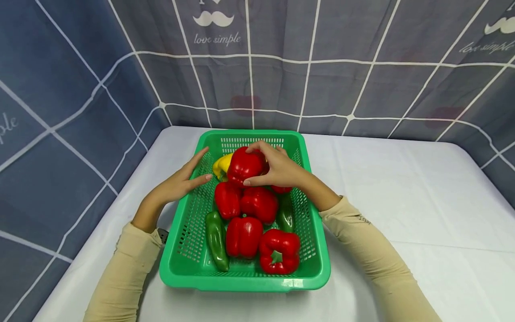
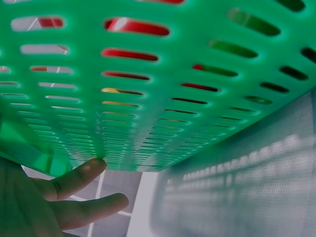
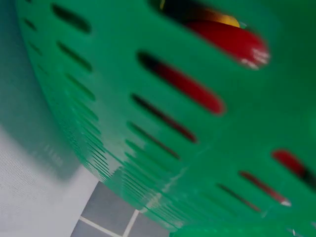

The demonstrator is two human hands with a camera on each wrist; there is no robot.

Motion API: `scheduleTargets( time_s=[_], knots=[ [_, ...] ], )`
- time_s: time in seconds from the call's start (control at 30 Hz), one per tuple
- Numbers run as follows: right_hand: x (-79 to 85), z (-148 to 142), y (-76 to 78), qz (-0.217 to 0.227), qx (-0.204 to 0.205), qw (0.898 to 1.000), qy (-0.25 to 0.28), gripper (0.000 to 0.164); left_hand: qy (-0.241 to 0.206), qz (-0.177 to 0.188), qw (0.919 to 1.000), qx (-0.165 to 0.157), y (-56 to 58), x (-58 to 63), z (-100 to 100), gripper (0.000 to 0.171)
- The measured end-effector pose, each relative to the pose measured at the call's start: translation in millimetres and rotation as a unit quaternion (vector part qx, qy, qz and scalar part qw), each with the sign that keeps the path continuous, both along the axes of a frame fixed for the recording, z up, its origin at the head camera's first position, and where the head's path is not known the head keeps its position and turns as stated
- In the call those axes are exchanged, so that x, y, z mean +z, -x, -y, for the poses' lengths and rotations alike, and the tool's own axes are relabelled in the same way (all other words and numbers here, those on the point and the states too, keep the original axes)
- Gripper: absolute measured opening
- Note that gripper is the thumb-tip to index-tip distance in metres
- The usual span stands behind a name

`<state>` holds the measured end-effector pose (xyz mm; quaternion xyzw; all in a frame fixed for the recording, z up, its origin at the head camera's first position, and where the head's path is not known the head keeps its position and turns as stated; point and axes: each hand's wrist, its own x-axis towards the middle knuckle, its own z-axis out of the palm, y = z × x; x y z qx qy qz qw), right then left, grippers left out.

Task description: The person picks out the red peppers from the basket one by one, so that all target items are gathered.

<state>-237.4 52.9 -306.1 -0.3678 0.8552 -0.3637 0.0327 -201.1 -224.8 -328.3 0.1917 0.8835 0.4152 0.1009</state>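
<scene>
In the head view my right hand (image 1: 277, 167) grips a red bell pepper (image 1: 245, 165) near the far end of a green slotted basket (image 1: 245, 284), thumb at its near side and fingers over its top. My left hand (image 1: 179, 181) is at the basket's left rim with its fingers extended, holding nothing. In the left wrist view, fingers (image 2: 89, 210) of that hand lie beside the basket's outer wall (image 2: 133, 133). The right wrist view shows only the basket's wall (image 3: 163, 163), with red and yellow behind the slots; the right hand is hidden there.
Below the gripped pepper lie several more red bell peppers (image 1: 243, 237). A yellow pepper (image 1: 222, 166) sits at the far left inside, and green peppers (image 1: 217, 241) lie along both sides. White cloth (image 1: 402, 201) covers the table; a grey checked curtain (image 1: 281, 85) hangs behind.
</scene>
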Motion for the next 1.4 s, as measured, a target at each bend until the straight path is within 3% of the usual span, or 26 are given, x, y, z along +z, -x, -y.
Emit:
scheduleTargets(
  time_s=[0.3, 0.67, 0.87, 1.03, 1.27, 1.4],
  knots=[
    [-4.9, -14.8, 0.5, 0.018, 0.001, 0.999, 0.038, 0.063, 0.0, 0.004, 1.0, 0.003, 1.7, -3.1, -2.4, 0.076],
    [-5.8, -17.9, 5.9, 0.027, 0.039, 0.996, 0.08, 0.063, 0.004, 0.003, 1.0, 0.008, 0.9, -0.8, -0.7, 0.075],
    [-5.7, -21.4, 4.2, 0.061, 0.055, 0.991, 0.103, 0.063, 0.006, 0.008, 0.9999, 0.006, 0.1, -1.3, 0.3, 0.076],
    [-1.0, -26.2, 2.1, 0.09, 0.053, 0.988, 0.114, 0.064, 0.006, 0.008, 0.9999, 0.008, -0.3, -1.8, 0.2, 0.076],
    [9.9, -37.9, 0.7, 0.085, 0.059, 0.988, 0.119, 0.065, 0.008, 0.005, 0.9999, 0.006, 0.4, -1.0, -0.3, 0.075],
    [13.7, -46.2, 1.9, 0.1, 0.073, 0.982, 0.141, 0.065, 0.012, 0.007, 0.9999, 0.009, 0.1, -0.9, 0.1, 0.075]
  ],
)
